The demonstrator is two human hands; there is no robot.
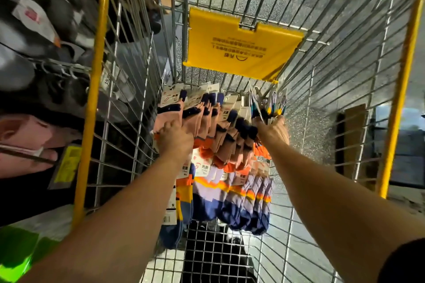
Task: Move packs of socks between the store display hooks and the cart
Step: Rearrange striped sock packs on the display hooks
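The silver wire shopping cart with yellow corner posts frames everything: its mesh walls close in on both sides, leaving a narrow open well down the middle to the grid floor near the bottom of the view. At the far end of the cart a yellow plastic child-seat flap hangs tilted over the basket. Just below that flap, packs of pink, orange, lilac and navy striped socks on white header cards lie overlapped in rows, filling the far half of the basket. The left hand curls its fingers onto a pink pack at the left edge of the pile. The right hand grips a bunch of white-and-teal sock packs lifted toward the flap's lower right corner. Outside the cart's left wall, dark goods hang on display hooks, blurred
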